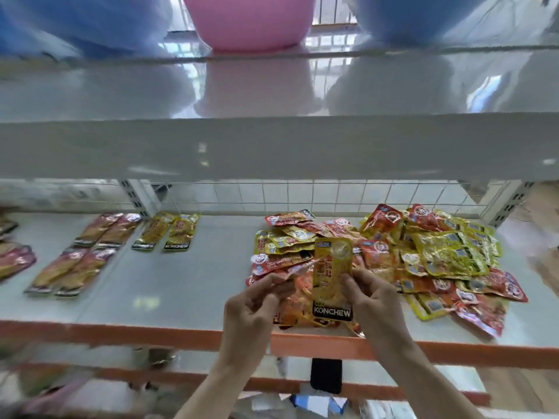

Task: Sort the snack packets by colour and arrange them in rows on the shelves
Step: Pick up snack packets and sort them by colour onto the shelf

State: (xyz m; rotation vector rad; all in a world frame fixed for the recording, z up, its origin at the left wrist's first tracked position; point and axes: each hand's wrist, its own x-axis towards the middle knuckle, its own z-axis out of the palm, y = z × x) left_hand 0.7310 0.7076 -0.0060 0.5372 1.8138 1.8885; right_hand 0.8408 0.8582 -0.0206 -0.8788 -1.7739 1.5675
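Packet in hand: a yellow packet (332, 267) is held upright above the front of the pile, its black band at the bottom.
Right hand: the right hand (375, 303) pinches the yellow packet's right edge between thumb and fingers.
Left hand: the left hand (251, 306) has its fingers curled and seems to pinch the corner of a reddish packet (290, 269) at the pile's near-left edge. The contact is partly hidden, so this is a reading and not a certainty.
Where it happens: the middle shelf (181, 297), the one with the orange front lip.
Done so far: four red packets (106, 229) lie on the left part of the shelf, two behind and two in front, side by side. Just to their right sits a yellow pair (180, 231), touching each other. A few more reddish packets (15, 261) show at the far left edge, too blurred to count.
Left to do: the pile (438, 258) on the right holds most of the stock, with red, orange and yellow packets overlapping in no order.
Progress, as a judgement: early. A handful is laid out, and the heap is far bigger than the rows.
Likely place for the held packet: beside the yellow pair, since it matches them in colour. A wide bare stretch of shelf lies between pile and rows.
Other shelves: the upper shelf (272, 146) carries no packets that can be seen, only a pink basin (248, 22) at the back. The lower shelf is blurred.
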